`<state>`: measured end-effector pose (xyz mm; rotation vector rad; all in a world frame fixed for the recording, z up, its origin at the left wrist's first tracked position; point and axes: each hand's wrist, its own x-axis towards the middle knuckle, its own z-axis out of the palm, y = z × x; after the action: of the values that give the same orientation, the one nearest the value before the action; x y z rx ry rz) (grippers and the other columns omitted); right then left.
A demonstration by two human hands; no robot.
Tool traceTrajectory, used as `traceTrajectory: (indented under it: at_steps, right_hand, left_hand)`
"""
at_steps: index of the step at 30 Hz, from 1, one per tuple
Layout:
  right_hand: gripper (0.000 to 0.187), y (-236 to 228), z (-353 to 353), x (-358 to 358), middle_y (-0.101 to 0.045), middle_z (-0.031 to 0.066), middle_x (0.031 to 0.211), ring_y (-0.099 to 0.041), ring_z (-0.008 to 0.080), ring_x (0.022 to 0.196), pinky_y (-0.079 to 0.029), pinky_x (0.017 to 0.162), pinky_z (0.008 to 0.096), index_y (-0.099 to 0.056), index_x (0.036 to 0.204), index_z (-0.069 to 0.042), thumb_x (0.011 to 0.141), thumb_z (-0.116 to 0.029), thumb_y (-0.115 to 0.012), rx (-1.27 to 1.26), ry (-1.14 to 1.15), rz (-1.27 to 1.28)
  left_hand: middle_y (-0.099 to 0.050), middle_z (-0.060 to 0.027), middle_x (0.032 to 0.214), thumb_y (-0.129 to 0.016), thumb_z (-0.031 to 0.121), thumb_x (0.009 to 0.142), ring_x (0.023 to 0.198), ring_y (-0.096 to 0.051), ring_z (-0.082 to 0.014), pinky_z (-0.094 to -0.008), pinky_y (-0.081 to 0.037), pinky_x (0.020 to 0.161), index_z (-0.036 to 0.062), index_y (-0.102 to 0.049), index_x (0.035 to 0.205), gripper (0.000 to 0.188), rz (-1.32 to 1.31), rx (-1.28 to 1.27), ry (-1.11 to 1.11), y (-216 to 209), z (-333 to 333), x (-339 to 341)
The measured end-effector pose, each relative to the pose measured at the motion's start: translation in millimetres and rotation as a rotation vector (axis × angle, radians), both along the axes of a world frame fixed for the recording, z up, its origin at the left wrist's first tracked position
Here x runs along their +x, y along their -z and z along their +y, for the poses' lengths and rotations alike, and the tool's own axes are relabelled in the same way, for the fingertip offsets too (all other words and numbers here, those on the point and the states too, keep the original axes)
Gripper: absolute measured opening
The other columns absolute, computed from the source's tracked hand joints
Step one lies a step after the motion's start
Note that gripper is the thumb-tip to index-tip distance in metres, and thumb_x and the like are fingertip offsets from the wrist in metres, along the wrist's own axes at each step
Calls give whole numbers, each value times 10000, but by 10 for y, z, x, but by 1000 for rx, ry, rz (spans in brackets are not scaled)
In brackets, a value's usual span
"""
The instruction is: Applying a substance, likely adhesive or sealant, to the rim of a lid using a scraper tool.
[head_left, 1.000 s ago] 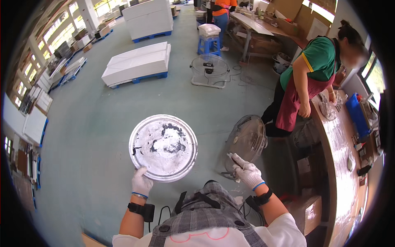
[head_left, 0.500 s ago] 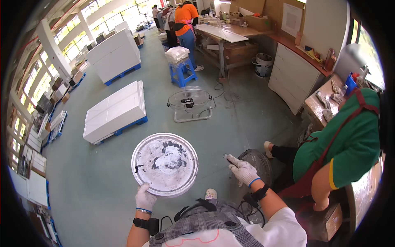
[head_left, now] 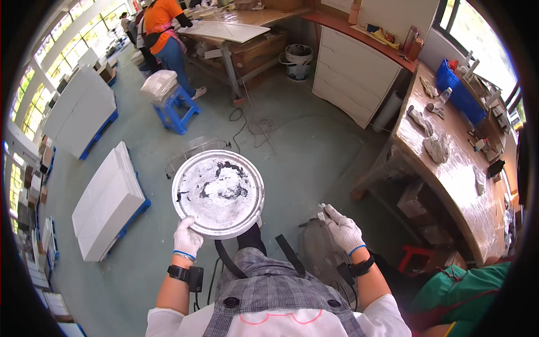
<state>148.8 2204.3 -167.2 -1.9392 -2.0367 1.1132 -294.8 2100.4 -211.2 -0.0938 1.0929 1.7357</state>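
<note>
My left hand (head_left: 188,238), in a white glove, grips the lower left rim of a round lid (head_left: 222,194). The lid is pale, with a raised rim, and white residue with dark patches covers its face. I hold it out in front of me, face up, above the floor. My right hand (head_left: 343,230), also gloved, is closed around a small thing with a pale tip (head_left: 321,213) that I cannot make out. Below that hand stands a round floor fan (head_left: 323,247), partly hidden by my arm and apron.
Another floor fan (head_left: 182,157) sits partly behind the lid, its cable trailing. White boards (head_left: 109,199) lie stacked at left. A blue stool (head_left: 177,109) bears a wrapped bundle. A workbench (head_left: 415,140) with gloves runs along the right; a co-worker in green (head_left: 466,297) is at lower right.
My view has swung right, bringing the right-hand workbench into full sight. The co-worker in green now appears lower in the picture. Both hands keep their grips.
</note>
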Motion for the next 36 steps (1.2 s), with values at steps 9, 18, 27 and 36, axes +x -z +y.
traceTrajectory:
  at_steps: [9,18,27,36]
  right_hand:
    - [516,-549,2999,-1035,-598,92,1311,-564,302,1201,-429,1007,384,-469,1419,-260,914,-343,-532,-63,258,-32]
    - [514,-380,5312,-562,-626,91,1270,-605,272,1150,-449,976,352,-496,1399,-279,897,-354,-574,-191,642,15]
    - [515,-438,9092,173,-608,108,1289,-567,313,1194,-436,1009,380,-463,1421,-271,921,-378,-522,-192,364,-147]
    - [525,-603,11332,1120,-594,100,1315,-565,306,1204,-438,1002,385,-455,1427,-276,914,-356,-534,-185,301,-149]
  left_hand:
    - [-563,-157,1298,-529,-15,842,1206,-534,-298,-454,-392,1091,-11,-515,1255,413,-63,36,293,-109,4497,-1020]
    - [-619,-110,1112,-611,-52,809,1029,-615,-251,-391,-532,915,25,-554,1109,315,-105,-102,368,-119,7915,-545]
    - [-608,-122,1116,-590,-90,798,1079,-598,-269,-412,-498,964,37,-523,1114,347,36,-141,248,-39,11068,592]
    - [-583,-72,982,-710,89,754,796,-558,-171,-306,-470,620,57,-537,1098,386,276,-346,278,-156,13977,1228]
